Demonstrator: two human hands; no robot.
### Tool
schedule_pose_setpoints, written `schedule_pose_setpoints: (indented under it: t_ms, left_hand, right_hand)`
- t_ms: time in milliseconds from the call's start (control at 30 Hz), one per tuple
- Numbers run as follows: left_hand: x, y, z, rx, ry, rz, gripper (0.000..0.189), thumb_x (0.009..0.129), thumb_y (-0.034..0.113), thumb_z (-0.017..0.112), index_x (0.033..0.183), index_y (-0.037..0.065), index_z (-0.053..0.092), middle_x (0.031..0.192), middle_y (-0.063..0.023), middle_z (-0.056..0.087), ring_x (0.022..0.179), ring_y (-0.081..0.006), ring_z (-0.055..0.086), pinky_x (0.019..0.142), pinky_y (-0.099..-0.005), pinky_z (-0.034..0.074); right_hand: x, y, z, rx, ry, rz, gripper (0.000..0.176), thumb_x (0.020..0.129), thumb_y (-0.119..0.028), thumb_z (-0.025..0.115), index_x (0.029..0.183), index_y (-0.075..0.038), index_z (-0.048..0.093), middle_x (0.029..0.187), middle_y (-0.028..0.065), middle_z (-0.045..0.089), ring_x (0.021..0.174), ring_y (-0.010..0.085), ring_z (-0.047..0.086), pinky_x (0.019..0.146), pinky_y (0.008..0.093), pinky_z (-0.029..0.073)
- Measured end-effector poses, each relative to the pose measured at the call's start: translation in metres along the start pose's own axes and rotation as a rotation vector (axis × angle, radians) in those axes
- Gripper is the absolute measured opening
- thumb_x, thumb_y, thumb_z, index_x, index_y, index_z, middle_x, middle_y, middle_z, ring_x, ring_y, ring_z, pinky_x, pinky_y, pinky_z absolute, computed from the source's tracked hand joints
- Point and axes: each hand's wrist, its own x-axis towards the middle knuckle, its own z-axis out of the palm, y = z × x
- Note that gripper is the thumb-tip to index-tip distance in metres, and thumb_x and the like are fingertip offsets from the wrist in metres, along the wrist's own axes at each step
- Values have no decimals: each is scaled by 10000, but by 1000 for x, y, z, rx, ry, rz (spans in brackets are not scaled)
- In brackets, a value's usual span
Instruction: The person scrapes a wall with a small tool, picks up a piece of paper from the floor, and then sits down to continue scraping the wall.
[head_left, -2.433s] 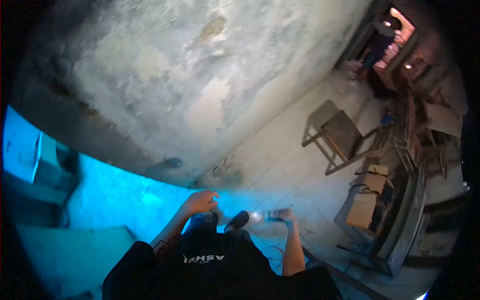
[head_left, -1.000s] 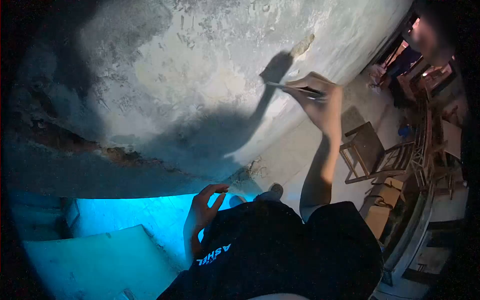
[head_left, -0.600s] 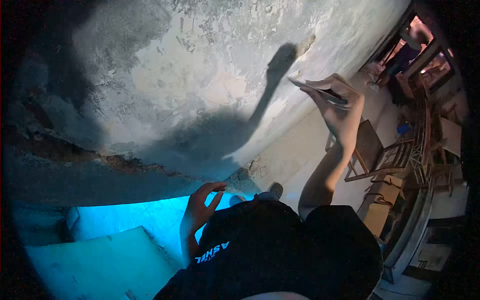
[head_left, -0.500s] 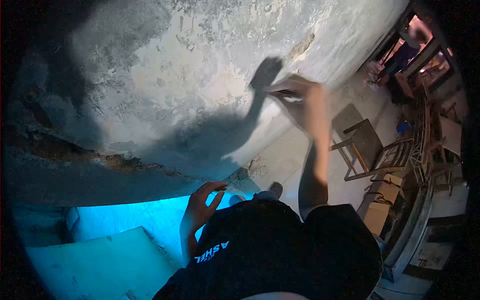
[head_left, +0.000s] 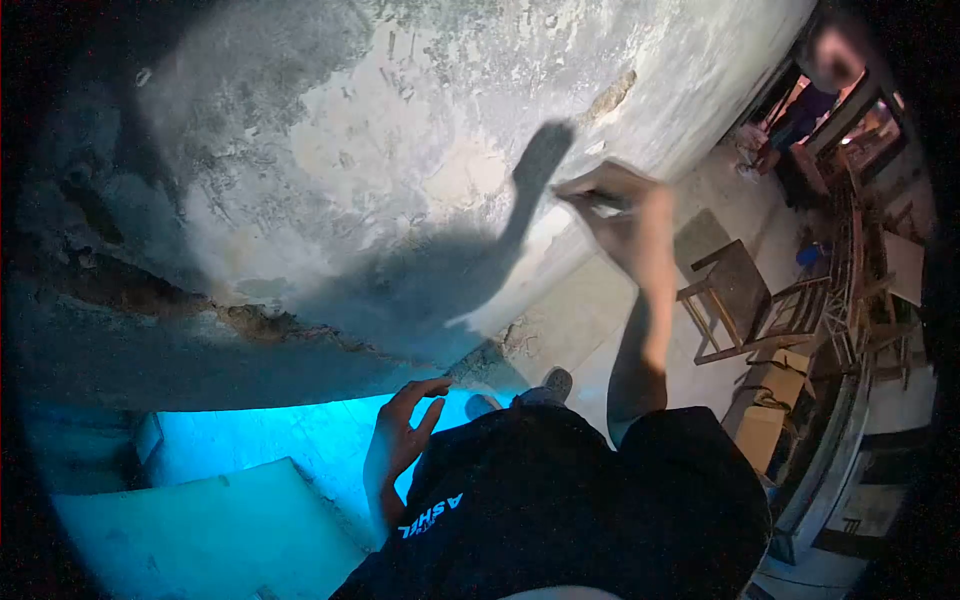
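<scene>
My right hand (head_left: pixel 632 215) is raised close to the rough, patchy plaster wall (head_left: pixel 400 130). Its fingers are closed together, with a small pale patch showing between them; what it grips is too blurred to name. A long shadow of the arm and hand falls across the wall. Lower down, my left hand (head_left: pixel 402 432) hangs in front of my dark shirt (head_left: pixel 540 500), thumb and fingers apart and holding nothing.
A jagged crack (head_left: pixel 250 322) crosses the lower wall. A teal-lit flat panel (head_left: pixel 200 530) lies at lower left. To the right are a wooden chair (head_left: pixel 742 290), cardboard boxes (head_left: pixel 762 430) and piled furniture. Another person (head_left: pixel 808 108) stands in the far background.
My right hand has shifted slightly right and down, and its shadow on the wall has moved right too. My left hand is a little lower, still with fingers apart.
</scene>
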Motion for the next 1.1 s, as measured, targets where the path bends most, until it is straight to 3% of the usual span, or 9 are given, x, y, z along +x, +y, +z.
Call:
schedule_pose_setpoints:
  t_ms: [67,133,200,267,400,567,733,933,1100]
  left_hand:
    - [-5,-3,-1,-18,12,-15,217,820,73,562,1033,39,585,987,-139,612,928,-269,598,787,-348,463]
    - [-6,-4,0,25,11,7,217,820,72,562,1034,41,584,973,-137,614,911,-264,603,774,-354,467]
    - [-6,0,1,16,11,15,218,819,67,563,1034,41,583,966,-137,614,903,-260,605,768,-350,467]
    - [-5,2,-3,19,18,32,219,817,62,563,1035,40,582,959,-137,614,896,-257,607,762,-346,468]
    - [-15,0,-4,12,44,17,225,808,37,563,1031,45,583,949,-129,617,891,-250,608,754,-325,465]
    - [-14,-4,-2,24,41,42,224,811,38,561,1034,45,581,941,-129,616,881,-244,609,750,-329,467]
    - [-13,-1,-1,39,27,36,220,812,43,562,1032,47,583,932,-130,617,880,-248,608,751,-331,467]
    - [-10,6,2,49,23,71,214,817,46,560,1029,43,585,939,-125,619,886,-243,608,757,-333,467]
    - [-13,3,4,51,27,31,210,818,55,565,1027,34,583,944,-126,619,900,-244,605,762,-335,467]
  right_hand:
    - [6,-8,-22,18,200,-6,128,691,20,671,805,-37,674,784,68,651,695,135,646,596,236,526]
    - [9,-8,-20,-38,158,16,160,687,42,656,820,-44,672,799,81,652,704,150,644,605,243,526]
    - [12,7,20,-72,-148,-218,226,656,66,645,838,-66,670,818,80,646,730,175,634,640,248,523]
    - [5,7,22,-107,-184,-160,228,652,67,652,835,-66,674,817,74,646,725,170,639,623,249,524]
    - [12,-4,-27,28,189,-22,143,692,10,680,827,-40,675,778,76,654,693,147,649,606,227,513]
    - [11,-2,1,-145,-21,-56,157,672,-2,711,820,-52,692,733,37,644,621,83,562,544,225,435]
    - [10,-2,-43,63,279,-6,105,696,-36,702,794,-72,692,757,60,657,647,110,619,565,225,476]
    - [12,9,-9,-81,4,-87,171,614,7,701,772,-43,662,769,90,642,626,190,621,585,258,488]
    - [12,-2,-43,-10,223,-45,103,673,-1,699,755,-60,682,757,64,655,653,124,622,550,244,487]
